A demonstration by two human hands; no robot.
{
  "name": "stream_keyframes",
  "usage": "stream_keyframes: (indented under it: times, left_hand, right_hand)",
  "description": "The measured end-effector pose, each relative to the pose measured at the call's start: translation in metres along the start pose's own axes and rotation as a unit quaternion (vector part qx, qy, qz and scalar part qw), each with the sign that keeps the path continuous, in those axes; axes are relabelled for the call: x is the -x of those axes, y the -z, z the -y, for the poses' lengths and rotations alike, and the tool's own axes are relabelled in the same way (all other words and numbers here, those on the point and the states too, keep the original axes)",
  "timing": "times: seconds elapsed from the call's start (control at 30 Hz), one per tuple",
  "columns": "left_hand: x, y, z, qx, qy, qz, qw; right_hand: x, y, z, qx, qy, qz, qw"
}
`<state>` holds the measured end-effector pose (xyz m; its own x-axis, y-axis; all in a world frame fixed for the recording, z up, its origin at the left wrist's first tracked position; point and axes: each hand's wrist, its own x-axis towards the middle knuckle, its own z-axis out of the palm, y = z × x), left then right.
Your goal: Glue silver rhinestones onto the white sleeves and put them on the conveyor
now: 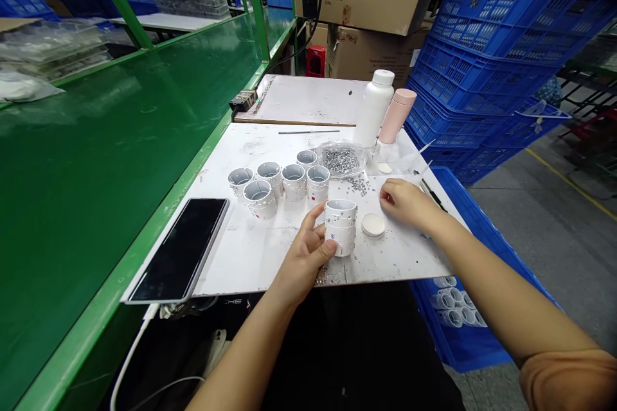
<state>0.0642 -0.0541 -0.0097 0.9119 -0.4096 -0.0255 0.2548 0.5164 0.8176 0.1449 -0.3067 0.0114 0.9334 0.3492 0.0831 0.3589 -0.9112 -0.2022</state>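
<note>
My left hand [304, 255] grips a white plastic ring [340, 227] that stands upright on the white board [270, 257], thumb and fingers wrapped round its left side. My right hand [403, 200] rests on the board to the right of it, fingers curled down over small loose metal screws [359, 185]; what it pinches is too small to tell. A small white round cap [373, 225] lies between the ring and my right hand. Several more white rings [282, 181] stand in a cluster behind. A clear bag of screws [340, 159] lies further back.
A black phone [182, 248] on a cable lies at the board's left edge by the green bench [96, 160]. A white bottle [375, 107] and a pink bottle [396, 115] stand at the back right. Blue crates [482, 32] are stacked on the right; one blue crate [463, 327] below holds more rings.
</note>
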Motion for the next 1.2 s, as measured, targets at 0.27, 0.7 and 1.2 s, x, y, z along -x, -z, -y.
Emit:
stream_keyframes:
  times: [0.27, 0.7, 1.2]
  left_hand:
    - [-0.001, 0.000, 0.000, 0.003, 0.004, -0.008, 1.000]
    - [0.000, -0.004, -0.003, -0.004, 0.005, -0.013, 1.000]
    - [-0.002, -0.007, -0.005, 0.039, 0.022, -0.060, 0.997]
  right_hand:
    - [0.017, 0.020, 0.014, -0.174, 0.086, -0.003, 0.981]
    - [0.019, 0.012, 0.023, -0.148, 0.127, 0.064, 0.979]
    - [0.022, 0.024, 0.029, -0.141, 0.138, 0.033, 0.980]
